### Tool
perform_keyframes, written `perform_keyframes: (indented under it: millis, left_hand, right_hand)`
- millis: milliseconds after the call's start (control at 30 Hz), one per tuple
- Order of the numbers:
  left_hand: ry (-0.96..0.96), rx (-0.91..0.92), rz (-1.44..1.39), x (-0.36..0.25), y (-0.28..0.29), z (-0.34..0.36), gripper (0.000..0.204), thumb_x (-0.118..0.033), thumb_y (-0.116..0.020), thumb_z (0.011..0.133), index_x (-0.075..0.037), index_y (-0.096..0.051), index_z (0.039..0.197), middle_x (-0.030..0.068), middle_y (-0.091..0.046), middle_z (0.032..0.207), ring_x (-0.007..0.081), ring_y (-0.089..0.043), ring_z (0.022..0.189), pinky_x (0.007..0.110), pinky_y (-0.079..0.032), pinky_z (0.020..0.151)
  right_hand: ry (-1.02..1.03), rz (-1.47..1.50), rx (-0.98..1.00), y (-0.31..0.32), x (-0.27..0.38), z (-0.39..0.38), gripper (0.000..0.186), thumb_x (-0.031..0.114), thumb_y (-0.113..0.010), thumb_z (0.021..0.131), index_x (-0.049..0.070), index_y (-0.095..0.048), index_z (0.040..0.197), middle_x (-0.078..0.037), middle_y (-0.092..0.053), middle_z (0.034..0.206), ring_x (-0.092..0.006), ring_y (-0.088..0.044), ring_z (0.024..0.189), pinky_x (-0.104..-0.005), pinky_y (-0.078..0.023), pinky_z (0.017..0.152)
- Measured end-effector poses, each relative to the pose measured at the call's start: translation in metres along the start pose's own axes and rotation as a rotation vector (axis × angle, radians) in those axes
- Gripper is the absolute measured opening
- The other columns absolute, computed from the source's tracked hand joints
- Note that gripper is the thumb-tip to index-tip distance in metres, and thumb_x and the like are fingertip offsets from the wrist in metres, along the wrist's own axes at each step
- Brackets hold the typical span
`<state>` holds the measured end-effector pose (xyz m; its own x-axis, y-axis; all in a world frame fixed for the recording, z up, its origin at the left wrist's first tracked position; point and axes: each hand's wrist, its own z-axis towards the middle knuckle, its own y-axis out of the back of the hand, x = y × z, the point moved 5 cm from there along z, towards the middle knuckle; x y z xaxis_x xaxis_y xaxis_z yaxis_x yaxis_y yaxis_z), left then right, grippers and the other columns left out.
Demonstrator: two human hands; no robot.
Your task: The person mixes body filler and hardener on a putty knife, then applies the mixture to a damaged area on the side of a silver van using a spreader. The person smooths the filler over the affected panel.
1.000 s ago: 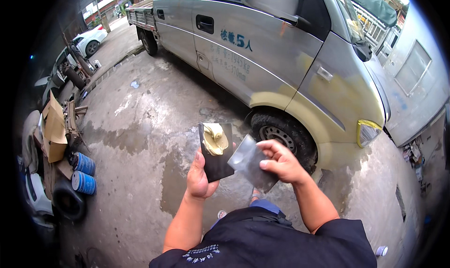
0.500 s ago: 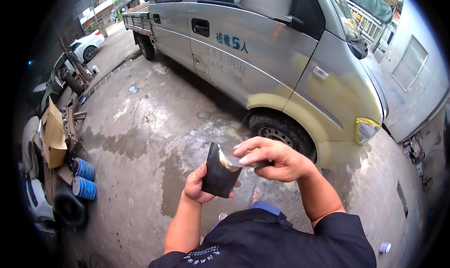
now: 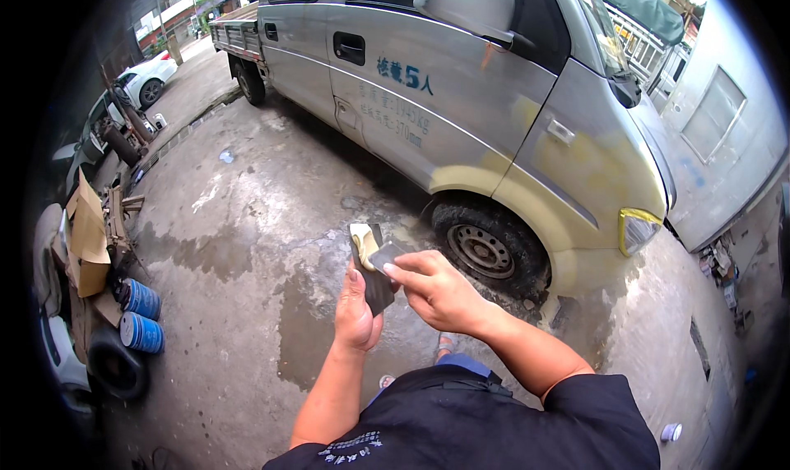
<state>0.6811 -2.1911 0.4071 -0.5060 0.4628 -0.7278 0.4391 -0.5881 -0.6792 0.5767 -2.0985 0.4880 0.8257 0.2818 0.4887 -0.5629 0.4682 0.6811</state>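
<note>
My left hand grips a dark flat board from its near end, thumb along the side. Cream-coloured putty is smeared over the board's far end. Between the fingers of my right hand is a flat, thin putty spreader, its edge at the putty. The fingers under the board are mostly hidden. Beyond my hands stands a silver pickup truck, with yellowish patches on its front panel and wheel arch, and a front wheel nearby.
To the left lie two blue cans, a loose tyre and a cardboard box. A small white cup sits on the concrete floor at lower right. Wet patches mark the floor around me.
The board has turned and tipped so more of its putty-covered face shows. My right hand has moved down and left, bringing the spreader to the putty.
</note>
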Motion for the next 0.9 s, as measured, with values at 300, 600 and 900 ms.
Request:
perform_keyframes:
  millis: [300, 600, 900]
  left_hand:
    - [-0.099, -0.012, 0.067, -0.014, 0.018, 0.008, 0.054, -0.044, -0.036, 0.101, -0.009, -0.035, 0.142, 0.0089, -0.053, 0.128, 0.0198, -0.057, 0.108, 0.037, -0.049, 0.09]
    - [0.437, 0.444, -0.595, -0.013, 0.005, -0.014, 0.063, -0.046, -0.043, 0.097, -0.008, -0.029, 0.145, 0.0237, -0.038, 0.142, 0.052, -0.045, 0.121, 0.063, -0.053, 0.076]
    - [0.069, 0.224, -0.262, -0.028, 0.002, -0.006, 0.065, -0.048, -0.043, 0.097, -0.006, -0.028, 0.145, 0.0193, -0.04, 0.142, 0.0405, -0.042, 0.129, 0.056, -0.046, 0.094]
  right_hand:
    - [0.022, 0.033, 0.007, 0.0, -0.002, 0.01, 0.045, -0.004, -0.059, 0.074, 0.008, -0.064, 0.117, -0.014, -0.06, 0.114, -0.0324, -0.056, 0.102, -0.04, -0.047, 0.089]
    - [0.326, 0.196, 0.098, 0.04, -0.003, 0.032, 0.056, -0.012, -0.056, 0.064, 0.01, -0.063, 0.115, -0.01, -0.058, 0.116, -0.0314, -0.053, 0.108, -0.0404, -0.046, 0.091]
    - [-0.376, 1.041, -0.148, 0.032, -0.064, -0.028, 0.042, 0.003, -0.058, 0.09, 0.0, -0.047, 0.13, -0.008, -0.059, 0.118, -0.0143, -0.056, 0.11, -0.0306, -0.045, 0.094]
